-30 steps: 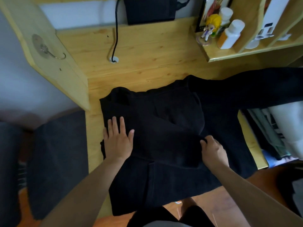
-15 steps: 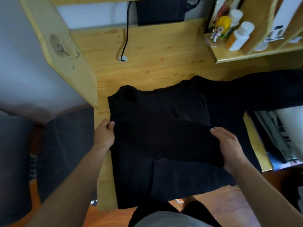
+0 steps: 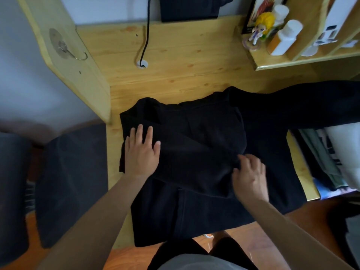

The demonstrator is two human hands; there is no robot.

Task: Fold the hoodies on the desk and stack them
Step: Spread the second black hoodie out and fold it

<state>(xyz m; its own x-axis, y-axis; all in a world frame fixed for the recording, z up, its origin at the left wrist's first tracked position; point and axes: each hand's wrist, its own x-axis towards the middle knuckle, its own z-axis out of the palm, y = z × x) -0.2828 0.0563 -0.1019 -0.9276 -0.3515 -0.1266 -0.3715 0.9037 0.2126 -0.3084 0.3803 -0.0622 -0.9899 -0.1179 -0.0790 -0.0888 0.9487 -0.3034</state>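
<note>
Black hoodie [image 3: 204, 158] lies part-folded on the wooden desk [image 3: 185, 61], its hem hanging over the near edge. Left hand [image 3: 141, 152] presses flat on it, fingers straight and spread; right hand [image 3: 250, 177] is blurred — fingers bent at the folded edge, grip unclear. Bare wood lies beyond the hoodie.

1 view only, head-mounted, wide-angle, no second view to overlap. It looks steeply down and forward over the pale pine wooden desk [image 3: 185, 61], close to it. The person's forearms enter from the bottom edge, lap beneath. Straight lines bow near the borders. The wooden side shelf [image 3: 303, 60] fills the upper right corner.
</note>
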